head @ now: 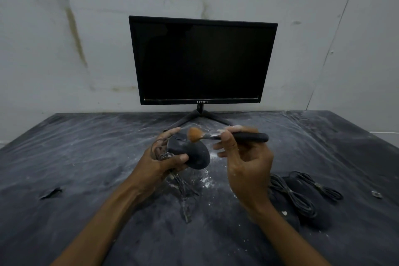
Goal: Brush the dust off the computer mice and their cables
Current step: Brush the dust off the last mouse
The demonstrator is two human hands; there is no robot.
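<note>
My left hand (160,157) grips a black computer mouse (192,154) above the table, with its bundled cable (160,150) looped between the fingers and a cable end (183,192) hanging below. My right hand (241,157) pinches a black-handled brush (244,136). Its orange bristles (195,134) touch the top of the held mouse. Two more dark mice (311,207) lie on the table at the right under my right wrist, with black coiled cables (291,194) across them.
A black monitor (201,60) on a thin stand sits at the back against a stained white wall. The dark table cover (86,157) is streaked with white dust, with a tear (51,192) at the left. A small plug (376,194) lies at the far right.
</note>
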